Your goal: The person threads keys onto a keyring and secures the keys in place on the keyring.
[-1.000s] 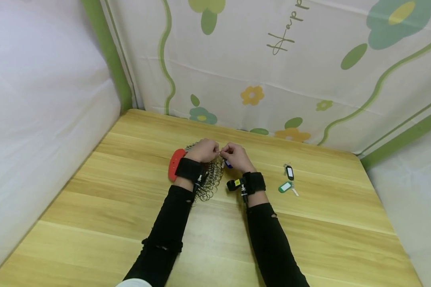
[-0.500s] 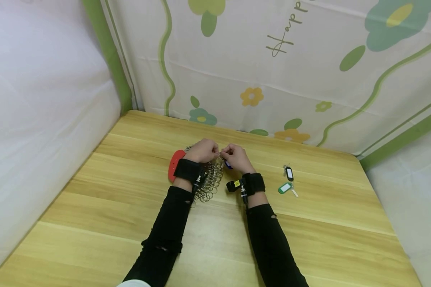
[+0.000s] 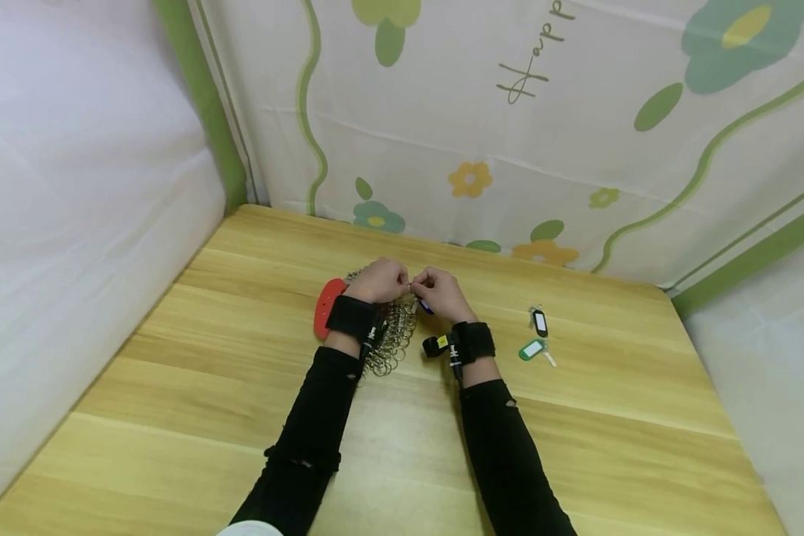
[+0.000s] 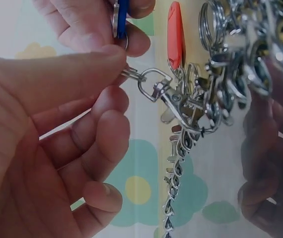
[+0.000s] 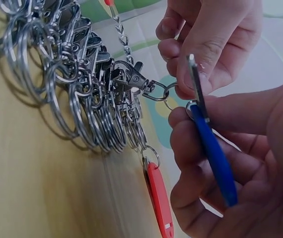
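Note:
Near the back left of the table, my left hand [image 3: 383, 281] pinches a split ring [image 4: 131, 74] between thumb and forefinger. That ring joins a silver swivel clasp [image 5: 135, 79] on a chain. My right hand [image 3: 442, 292] meets it fingertip to fingertip and pinches a blue key tag [image 5: 215, 156] by its ring end, with a key [image 5: 197, 82] beside the tag. Part of the ring is hidden under both hands' fingertips. A red key tag [image 5: 160, 198] hangs by its own ring among the clasps.
A bunch of metal rings and clasps [image 3: 397, 339] lies under and beside my left wrist, next to a red plate with holes [image 3: 328, 309]. To the right on the wooden table [image 3: 610, 447] lie a black key tag [image 3: 540, 323] and a green key tag [image 3: 531, 349] with keys.
Both hands stay in nearly the same place, fingertips together, with only slight finger movement around the ring. The black and green key tags have not moved.

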`<state>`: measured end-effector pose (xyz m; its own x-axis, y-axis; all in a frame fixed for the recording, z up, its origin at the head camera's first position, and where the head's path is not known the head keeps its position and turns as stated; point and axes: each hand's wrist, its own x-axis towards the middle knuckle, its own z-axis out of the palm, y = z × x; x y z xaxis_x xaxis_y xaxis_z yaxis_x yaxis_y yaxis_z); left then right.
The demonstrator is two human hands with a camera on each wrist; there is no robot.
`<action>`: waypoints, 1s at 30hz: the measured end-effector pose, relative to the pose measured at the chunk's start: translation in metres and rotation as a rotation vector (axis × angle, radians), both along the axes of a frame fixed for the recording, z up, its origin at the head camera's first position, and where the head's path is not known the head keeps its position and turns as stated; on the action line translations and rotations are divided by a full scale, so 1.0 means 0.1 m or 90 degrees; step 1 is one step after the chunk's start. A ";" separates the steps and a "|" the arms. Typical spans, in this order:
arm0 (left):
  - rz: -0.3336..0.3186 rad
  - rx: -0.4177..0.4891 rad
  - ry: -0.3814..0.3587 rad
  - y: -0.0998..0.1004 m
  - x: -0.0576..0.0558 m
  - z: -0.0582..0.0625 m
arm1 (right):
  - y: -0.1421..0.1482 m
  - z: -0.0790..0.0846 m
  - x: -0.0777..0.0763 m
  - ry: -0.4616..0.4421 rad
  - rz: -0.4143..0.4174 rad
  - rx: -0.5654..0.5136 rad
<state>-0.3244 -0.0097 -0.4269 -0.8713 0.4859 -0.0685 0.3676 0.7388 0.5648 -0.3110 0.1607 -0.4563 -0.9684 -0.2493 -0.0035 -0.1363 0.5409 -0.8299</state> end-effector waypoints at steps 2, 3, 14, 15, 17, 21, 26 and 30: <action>0.001 0.002 -0.003 0.00 0.00 0.00 | 0.00 0.01 0.00 0.005 -0.006 0.004; 0.000 0.003 -0.006 0.00 -0.01 0.00 | 0.01 0.01 -0.01 0.007 -0.008 0.008; -0.013 -0.005 -0.004 -0.01 -0.01 -0.02 | 0.02 0.01 0.01 0.003 -0.004 0.005; -0.012 -0.006 -0.002 -0.01 -0.01 -0.02 | 0.02 0.01 0.01 0.004 0.000 0.004; -0.012 -0.006 0.002 0.00 0.00 -0.02 | 0.01 0.01 0.01 0.007 0.005 -0.002; -0.012 0.003 0.006 0.00 -0.01 -0.02 | 0.02 0.01 0.00 0.010 0.007 -0.004; -0.016 0.017 -0.011 0.00 -0.02 -0.03 | 0.03 0.00 -0.02 0.003 -0.001 0.002; -0.019 0.021 -0.012 0.00 -0.02 -0.04 | 0.04 -0.01 -0.02 0.001 -0.003 0.000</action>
